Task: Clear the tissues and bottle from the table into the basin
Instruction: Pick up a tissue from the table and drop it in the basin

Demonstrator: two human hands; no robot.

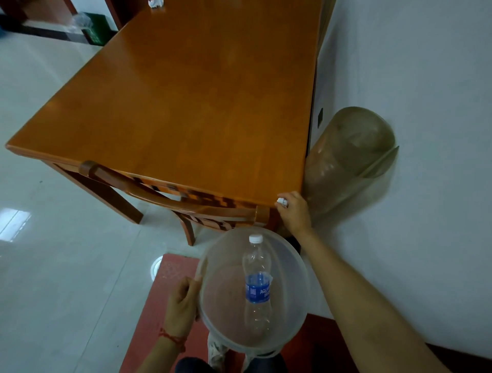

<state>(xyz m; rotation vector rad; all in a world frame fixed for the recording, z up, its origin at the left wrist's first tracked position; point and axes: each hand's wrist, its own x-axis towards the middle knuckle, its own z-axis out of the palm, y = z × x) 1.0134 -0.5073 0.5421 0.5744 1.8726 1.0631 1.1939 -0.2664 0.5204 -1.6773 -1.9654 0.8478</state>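
Note:
My left hand grips the left rim of a translucent plastic basin held below the near edge of the wooden table. A clear empty bottle with a blue label and white cap lies inside the basin. My right hand is at the table's near right corner, fingers closed on a small white crumpled tissue. Another white tissue lies at the far end of the table.
A wooden chair is pushed under the near edge. A large translucent brown container stands between the table and the white wall on the right. A red mat lies on the tiled floor beneath me. A green bin stands far left.

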